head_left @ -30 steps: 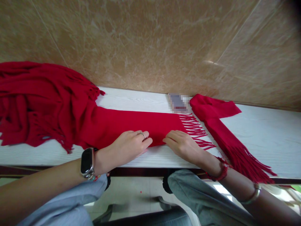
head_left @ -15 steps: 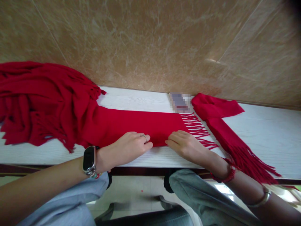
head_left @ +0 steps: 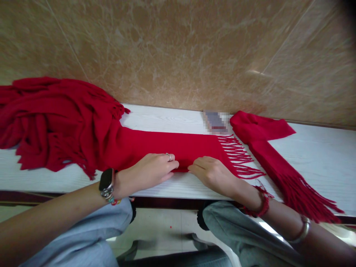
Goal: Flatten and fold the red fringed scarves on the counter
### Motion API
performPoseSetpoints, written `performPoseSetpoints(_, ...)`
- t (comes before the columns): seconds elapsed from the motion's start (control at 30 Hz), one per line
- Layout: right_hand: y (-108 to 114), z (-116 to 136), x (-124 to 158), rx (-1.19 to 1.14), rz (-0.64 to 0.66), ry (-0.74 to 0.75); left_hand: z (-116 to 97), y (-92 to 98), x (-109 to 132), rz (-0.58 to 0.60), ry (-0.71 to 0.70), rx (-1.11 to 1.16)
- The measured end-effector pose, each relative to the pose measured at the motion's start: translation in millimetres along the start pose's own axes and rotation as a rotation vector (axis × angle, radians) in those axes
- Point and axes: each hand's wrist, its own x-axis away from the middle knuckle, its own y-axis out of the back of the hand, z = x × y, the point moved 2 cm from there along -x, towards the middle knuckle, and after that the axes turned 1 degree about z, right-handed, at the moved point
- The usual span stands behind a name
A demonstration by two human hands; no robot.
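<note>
A red scarf (head_left: 178, 144) lies stretched along the white table, its fringed end to the right. My left hand (head_left: 157, 167), with a ring on one finger and a watch on the wrist, is closed on the scarf's near edge. A short way to its right, my right hand (head_left: 213, 173) pinches the same edge. The fingertips of both hands are partly hidden against the cloth. Leftward, the scarf runs up to a crumpled heap of red fringed cloth (head_left: 63, 122); where one ends and the other begins I cannot tell.
A second red scarf (head_left: 275, 159) lies bent on the right, its fringe by the front edge. A blurred-out flat object (head_left: 216, 122) rests at the back of the table (head_left: 319, 159). Behind stands a brown marble-patterned wall (head_left: 167, 52).
My right hand has slid left along the scarf's near edge, nearer to my left hand. The whole view has shifted slightly.
</note>
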Motion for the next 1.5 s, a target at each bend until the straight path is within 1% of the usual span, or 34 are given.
performPoseSetpoints(0.1, 0, -6, 1, -0.006, 0.013, -0.034, 6, 2.5, 9, 0.020, 0.006, -0.074)
performPoseSetpoints(0.17, 2, -7, 0, 0.001, 0.050, -0.019, 10, 5.4, 15, 0.044, 0.017, -0.103)
performPoseSetpoints(0.23, 3, -5, -5, -0.001, 0.094, -0.002, 13, 8.3, 20, 0.064, 0.039, -0.106)
performPoseSetpoints(0.3, 4, 1, -13, -0.007, 0.107, -0.006, 15, 9.9, 24, 0.076, 0.063, -0.096)
performPoseSetpoints(0.47, 0, 21, -37, -0.018, 0.042, -0.023, 16, 9.3, 29, 0.042, 0.088, -0.038)
performPoseSetpoints(0.57, -6, 26, -49, -0.051, 0.085, -0.090, 18, 9.9, 30, 0.034, 0.097, -0.010)
performPoseSetpoints(0.7, -12, 24, -57, -0.091, 0.162, -0.181, 22, 10.9, 34, 0.041, 0.126, -0.025)
performPoseSetpoints(0.83, -12, 24, -59, -0.069, 0.167, -0.184, 28, 7.1, 42, 0.012, 0.144, -0.046)
performPoseSetpoints(0.97, -9, 24, -59, -0.064, 0.191, -0.167, 31, 3.8, 48, 0.018, 0.153, -0.035)
performPoseSetpoints(1.07, -8, 25, -59, -0.082, 0.179, -0.149, 30, 5.1, 49, 0.028, 0.158, -0.034)
performPoseSetpoints(1.23, -7, 28, -65, -0.128, 0.087, -0.166, 30, 7.5, 43, 0.055, 0.133, -0.078)
performPoseSetpoints(1.37, -11, 29, -71, -0.138, 0.092, -0.135, 32, 8.9, 39, 0.081, 0.114, -0.103)
performPoseSetpoints(1.5, -14, 29, -70, -0.133, 0.069, -0.096, 35, 12.9, 42, 0.126, 0.115, -0.086)
